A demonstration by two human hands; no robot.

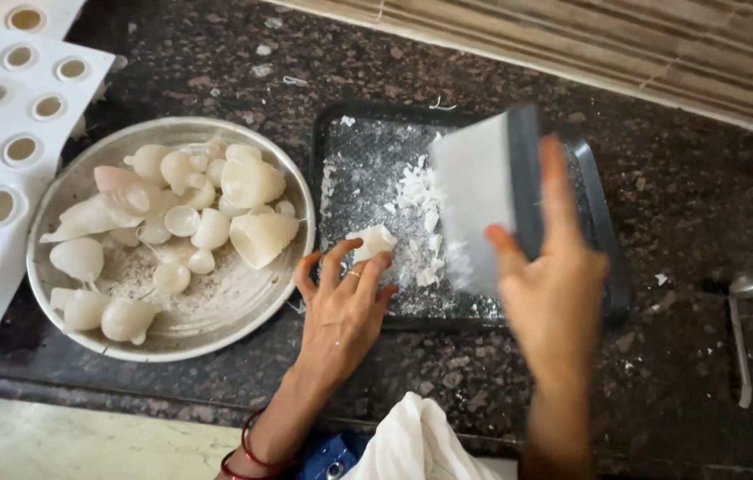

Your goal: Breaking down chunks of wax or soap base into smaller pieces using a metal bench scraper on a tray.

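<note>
On the dark granite worktop, my left hand pinches a wax lump while my right hand grips a scraper over the half-cleared tray.

- One round metal plate
- One dark tray
- One flat scraper
- One spoon
- One white mould sheet
- Two hands: left hand, right hand
</note>
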